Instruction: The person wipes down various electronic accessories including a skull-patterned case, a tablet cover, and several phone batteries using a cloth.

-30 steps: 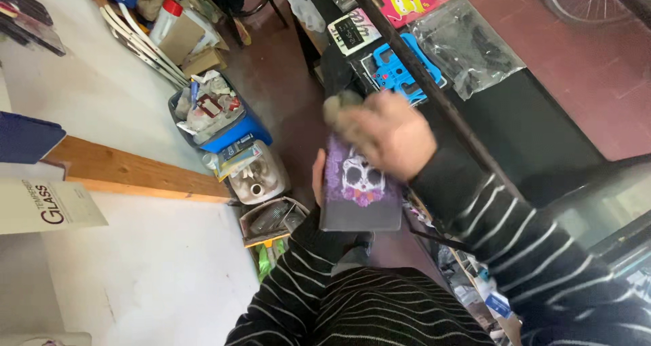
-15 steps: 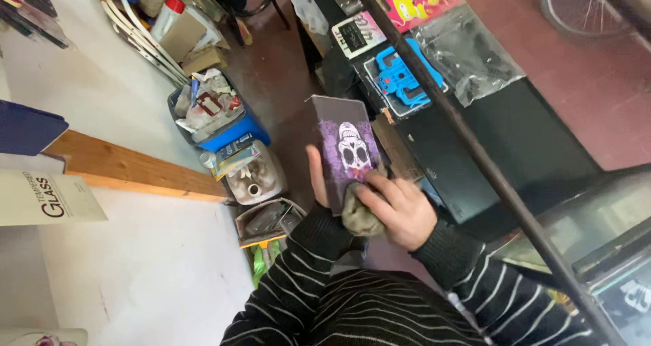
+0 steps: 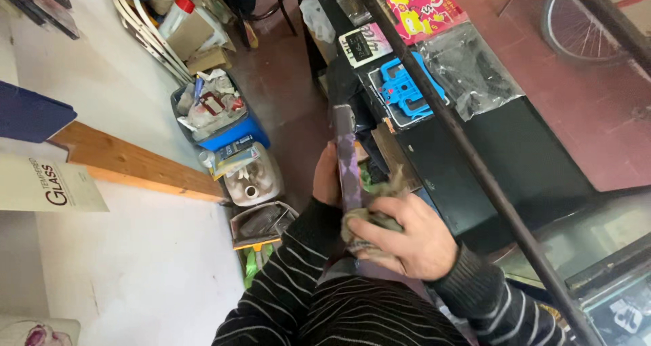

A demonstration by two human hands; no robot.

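Observation:
My left hand (image 3: 327, 176) grips a purple patterned phone case (image 3: 347, 157) from behind, turned edge-on toward me so only its thin side shows. My right hand (image 3: 407, 234) presses a crumpled grey-green cloth (image 3: 371, 214) against the lower part of the case. Both arms wear black sleeves with thin white stripes. The case's printed face is hidden at this angle.
A black counter (image 3: 515, 163) on the right carries a blue plastic holder (image 3: 403, 88), a pink packet (image 3: 424, 10) and a clear bag. A dark metal bar (image 3: 475, 163) crosses diagonally. On the floor stand a blue bin (image 3: 224, 125) of scraps, a white jug (image 3: 254, 176) and a wooden plank (image 3: 129, 163).
The case has turned from face-up to edge-on. My right hand with the cloth slid from the case's top down to its lower end.

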